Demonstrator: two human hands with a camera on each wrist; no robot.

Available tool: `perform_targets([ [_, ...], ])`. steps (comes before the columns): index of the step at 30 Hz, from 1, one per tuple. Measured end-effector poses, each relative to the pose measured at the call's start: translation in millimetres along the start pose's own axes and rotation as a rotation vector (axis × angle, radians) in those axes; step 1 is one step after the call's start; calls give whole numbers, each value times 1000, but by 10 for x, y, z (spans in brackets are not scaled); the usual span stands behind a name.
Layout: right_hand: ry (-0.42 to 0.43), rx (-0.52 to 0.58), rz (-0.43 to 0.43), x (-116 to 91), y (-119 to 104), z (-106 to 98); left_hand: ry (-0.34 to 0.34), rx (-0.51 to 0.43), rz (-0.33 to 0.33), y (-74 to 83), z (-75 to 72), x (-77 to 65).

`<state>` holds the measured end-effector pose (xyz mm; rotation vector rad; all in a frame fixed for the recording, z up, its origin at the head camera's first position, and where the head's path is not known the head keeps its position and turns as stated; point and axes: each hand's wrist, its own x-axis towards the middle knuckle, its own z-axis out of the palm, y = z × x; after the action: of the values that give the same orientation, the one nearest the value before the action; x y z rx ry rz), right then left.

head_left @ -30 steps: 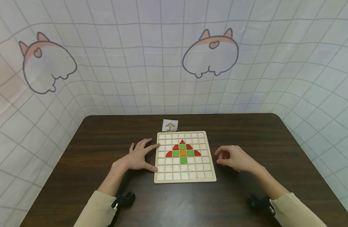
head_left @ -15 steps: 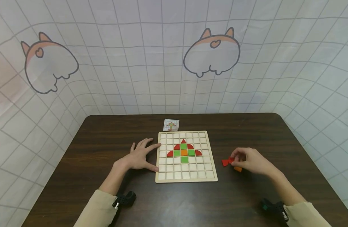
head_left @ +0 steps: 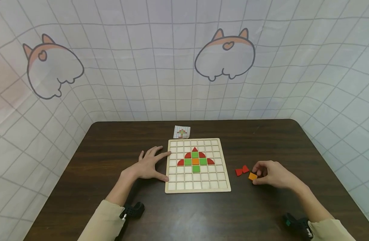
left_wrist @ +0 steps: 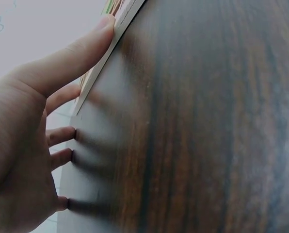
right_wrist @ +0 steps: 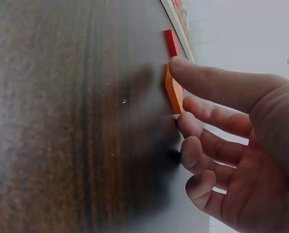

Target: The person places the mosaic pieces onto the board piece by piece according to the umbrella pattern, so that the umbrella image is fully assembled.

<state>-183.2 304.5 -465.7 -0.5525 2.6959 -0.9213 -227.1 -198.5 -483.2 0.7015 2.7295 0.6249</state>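
A pale wooden grid board point(head_left: 178, 185) lies on the table, with green, orange and red tiles forming an arrow-like shape in its cells. My left hand point(head_left: 146, 166) is spread at the board's left side. Its thumb and index finger touch the edge, as the left wrist view point(left_wrist: 101, 39) of the thumb also shows. To the right of the board, my right hand point(head_left: 273, 174) has its thumb and index finger at opposite sides of an orange square tile point(head_left: 252, 176), pinching it at the tabletop. In the right wrist view that orange tile point(right_wrist: 173, 90) sits between thumb and fingertips.
Two red tiles, one point(head_left: 239, 172) nearer the board and another point(head_left: 246, 168) beside it, lie left of the orange tile. A small printed card point(head_left: 182, 132) with a similar pattern lies behind the board. A grid-patterned cloth point(head_left: 160, 67) surrounds the dark table point(head_left: 184, 217).
My right hand has moved right, away from the board, uncovering the two red tiles, and has come to the orange tile. The left hand stays at the board's edge.
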Motion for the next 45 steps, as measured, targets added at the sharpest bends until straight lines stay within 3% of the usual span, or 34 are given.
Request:
perform_targets([
  [12, 20, -45, -3, 1, 29, 25, -5, -1, 5, 10, -6, 10],
  [25, 101, -97, -11, 26, -16, -27, -12, -10, 19, 33, -42, 16],
  [35, 86, -88, -53, 139, -190, -45, -13, -6, 5, 26, -47, -1],
  [45, 53, -51, -133, 312, -402, 103, -25, -10, 1, 17, -36, -11],
])
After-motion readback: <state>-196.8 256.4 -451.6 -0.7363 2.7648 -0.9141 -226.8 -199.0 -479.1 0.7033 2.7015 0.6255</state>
